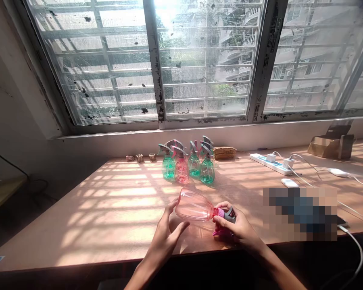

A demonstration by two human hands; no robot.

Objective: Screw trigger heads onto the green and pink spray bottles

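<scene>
- Pink bottle (196, 207) held sideways above the near part of the table (109, 237).
- Spray head (230, 216) clamped by fingers of right hand (237, 226).
- Left hand (168, 231) curved at base, thumb apart; base best cupped lightly.

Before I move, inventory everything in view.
Window: 1, grey-framed, back
Table: 1, brown, centre
Held bottle: 1, pink, front
Standing bottles: 5+, green and pink, rear
Blocks: 3, brown, rear left
Package: 1, brown, rear centre
Power strip: 1, white, right
Plugs: 2, white, in strip
Devices: 2, white, right
Cables: several, white, right
Box: 1, brown, far right
Blurred patch: 1, dark, right
Left hand: 1, bare, bottle's base
Right hand: 1, bare, sprayer
</scene>
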